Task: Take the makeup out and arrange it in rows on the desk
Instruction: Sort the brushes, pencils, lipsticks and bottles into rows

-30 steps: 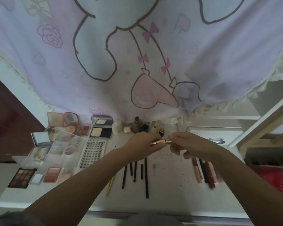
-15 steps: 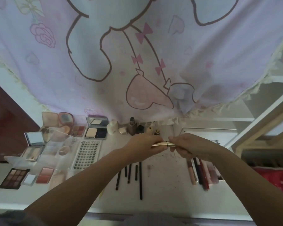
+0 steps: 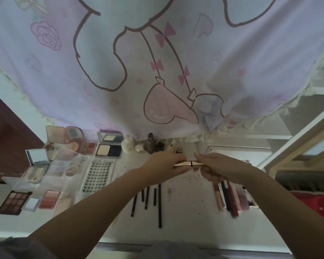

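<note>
A pale lilac cartoon-print curtain (image 3: pixel 157 62) with pink bows and a frilled hem hangs over the far edge of the desk. White shelving (image 3: pixel 297 139) stands at right, a red cloth (image 3: pixel 318 204) below it, dark wood panelling (image 3: pixel 6 135) at left.

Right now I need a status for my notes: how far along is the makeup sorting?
Mostly laid out: palettes at left, dark pencils in a centre row, lip sticks at right, small bottles along the back. In hand: a gold tube held by left hand and right hand. Left: placing it.
</note>
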Motion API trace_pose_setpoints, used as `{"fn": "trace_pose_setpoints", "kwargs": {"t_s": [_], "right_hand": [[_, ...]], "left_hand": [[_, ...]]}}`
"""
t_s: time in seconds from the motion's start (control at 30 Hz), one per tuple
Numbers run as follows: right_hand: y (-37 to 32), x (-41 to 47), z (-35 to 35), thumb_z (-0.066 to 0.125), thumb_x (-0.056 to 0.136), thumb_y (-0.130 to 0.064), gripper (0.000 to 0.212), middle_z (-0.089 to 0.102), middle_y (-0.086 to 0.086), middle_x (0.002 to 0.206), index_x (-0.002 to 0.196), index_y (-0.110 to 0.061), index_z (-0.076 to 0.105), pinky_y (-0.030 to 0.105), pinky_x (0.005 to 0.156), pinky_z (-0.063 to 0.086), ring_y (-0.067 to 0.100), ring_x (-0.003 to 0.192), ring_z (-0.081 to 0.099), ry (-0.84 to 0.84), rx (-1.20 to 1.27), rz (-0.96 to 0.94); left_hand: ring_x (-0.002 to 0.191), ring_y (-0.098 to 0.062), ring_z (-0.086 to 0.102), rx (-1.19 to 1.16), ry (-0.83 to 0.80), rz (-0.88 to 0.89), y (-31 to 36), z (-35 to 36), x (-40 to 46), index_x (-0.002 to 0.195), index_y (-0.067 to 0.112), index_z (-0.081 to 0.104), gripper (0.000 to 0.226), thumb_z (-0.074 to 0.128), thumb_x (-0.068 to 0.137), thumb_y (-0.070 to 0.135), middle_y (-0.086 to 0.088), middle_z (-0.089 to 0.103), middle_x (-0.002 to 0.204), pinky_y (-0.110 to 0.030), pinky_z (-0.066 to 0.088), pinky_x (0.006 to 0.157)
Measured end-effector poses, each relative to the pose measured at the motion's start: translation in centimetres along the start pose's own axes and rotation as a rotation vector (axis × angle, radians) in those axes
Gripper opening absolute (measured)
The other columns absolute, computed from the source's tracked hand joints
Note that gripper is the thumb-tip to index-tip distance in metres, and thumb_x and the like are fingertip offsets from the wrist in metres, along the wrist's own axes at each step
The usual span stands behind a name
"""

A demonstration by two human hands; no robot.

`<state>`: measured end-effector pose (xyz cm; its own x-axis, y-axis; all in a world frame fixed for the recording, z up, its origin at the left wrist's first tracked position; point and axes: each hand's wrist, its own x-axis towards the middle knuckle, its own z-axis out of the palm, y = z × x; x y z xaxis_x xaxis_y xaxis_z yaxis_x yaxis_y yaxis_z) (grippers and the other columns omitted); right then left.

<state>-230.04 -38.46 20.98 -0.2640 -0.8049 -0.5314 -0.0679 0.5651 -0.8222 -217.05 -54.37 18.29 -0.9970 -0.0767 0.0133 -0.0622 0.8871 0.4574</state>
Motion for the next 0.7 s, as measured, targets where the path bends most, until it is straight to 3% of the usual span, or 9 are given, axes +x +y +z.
{"fn": "trace_pose_setpoints", "kwargs": {"t_s": [0.17, 0.3, 0.47, 0.6, 0.7], "right_hand": [[-0.12, -0.02, 0.01, 0.050, 0.095, -0.033, 0.020, 0.056, -0.008, 0.064, 0.092, -0.015, 0.059, 0.016, 0.047, 0.035, 0.002, 0.052, 0.045, -0.016, -0.016, -0.033], [0.05, 0.09, 0.15, 0.040, 0.095, -0.048, 0.044, 0.046, -0.005, 0.051, 0.085, -0.011, 0.061, 0.017, 0.041, 0.027, 0.006, 0.041, 0.033, -0.023, 0.036, 0.042], [0.11, 0.14, 0.43, 0.052, 0.095, -0.030, 0.019, 0.058, -0.004, 0.067, 0.094, -0.013, 0.060, 0.016, 0.046, 0.036, 0.003, 0.054, 0.048, -0.022, 0.059, -0.034], [0.17, 0.30, 0.51, 0.045, 0.094, -0.045, 0.039, 0.052, -0.004, 0.056, 0.091, -0.011, 0.063, 0.017, 0.042, 0.030, 0.005, 0.045, 0.040, 0.029, 0.027, 0.016], [0.34, 0.30, 0.36, 0.052, 0.095, -0.031, 0.019, 0.057, -0.005, 0.065, 0.093, -0.015, 0.062, 0.016, 0.046, 0.036, 0.004, 0.054, 0.048, 0.023, 0.025, -0.051]], "left_hand": [[0.060, -0.010, 0.052, 0.007, -0.019, 0.001, -0.13, -0.22, -0.20, 0.098, 0.023, 0.059, 0.031, 0.043, 0.093, 0.049, 0.011, 0.050, 0.067, -0.030, 0.046, 0.060], [0.055, -0.004, 0.046, -0.003, -0.008, 0.016, -0.08, -0.27, -0.31, 0.103, 0.023, 0.059, 0.031, 0.044, 0.093, 0.047, 0.012, 0.050, 0.067, -0.024, 0.041, 0.057], [0.053, -0.003, 0.043, 0.021, -0.015, 0.013, -0.28, -0.42, -0.57, 0.103, 0.019, 0.059, 0.032, 0.044, 0.094, 0.045, 0.013, 0.045, 0.064, -0.027, 0.043, 0.057], [0.055, -0.004, 0.046, 0.005, -0.015, 0.012, -0.14, -0.41, -0.58, 0.103, 0.020, 0.059, 0.031, 0.044, 0.094, 0.046, 0.014, 0.046, 0.063, -0.028, 0.045, 0.059], [0.057, -0.006, 0.048, 0.010, -0.017, 0.004, -0.16, -0.32, -0.52, 0.101, 0.020, 0.059, 0.031, 0.044, 0.094, 0.046, 0.013, 0.048, 0.066, -0.029, 0.046, 0.060]]}}
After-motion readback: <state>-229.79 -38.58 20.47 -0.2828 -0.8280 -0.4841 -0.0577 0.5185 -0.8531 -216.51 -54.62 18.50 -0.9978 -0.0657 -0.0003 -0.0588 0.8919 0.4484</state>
